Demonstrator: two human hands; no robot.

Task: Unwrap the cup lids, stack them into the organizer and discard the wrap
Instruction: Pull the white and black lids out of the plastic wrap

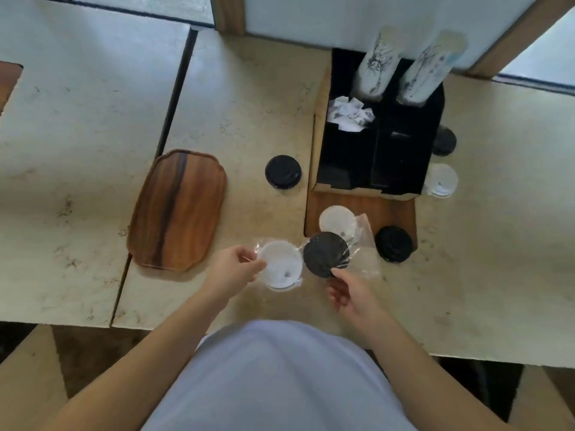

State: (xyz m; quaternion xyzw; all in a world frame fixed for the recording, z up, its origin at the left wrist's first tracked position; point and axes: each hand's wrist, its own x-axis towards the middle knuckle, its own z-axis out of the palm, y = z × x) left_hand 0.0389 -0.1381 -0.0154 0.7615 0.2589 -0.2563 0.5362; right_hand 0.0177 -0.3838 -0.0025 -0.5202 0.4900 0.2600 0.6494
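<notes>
My left hand (233, 269) pinches the left edge of a white cup lid (281, 264) still in clear plastic wrap, low over the table's front. My right hand (350, 290) pinches the near edge of a black lid (325, 253) in wrap beside it. Another wrapped white lid (337, 221) lies just behind the black one. The black organizer (379, 157) stands behind on a wooden board (385, 209). Crumpled white paper (350, 115) fills one of its compartments, and two stacks of patterned cups (376, 62) stand at its back.
Loose black lids lie left of the organizer (283, 172), at the board's front right corner (393, 244) and at the organizer's right (444, 141). A white lid stack (441, 180) sits to the right. A wooden tray (179, 209) lies left.
</notes>
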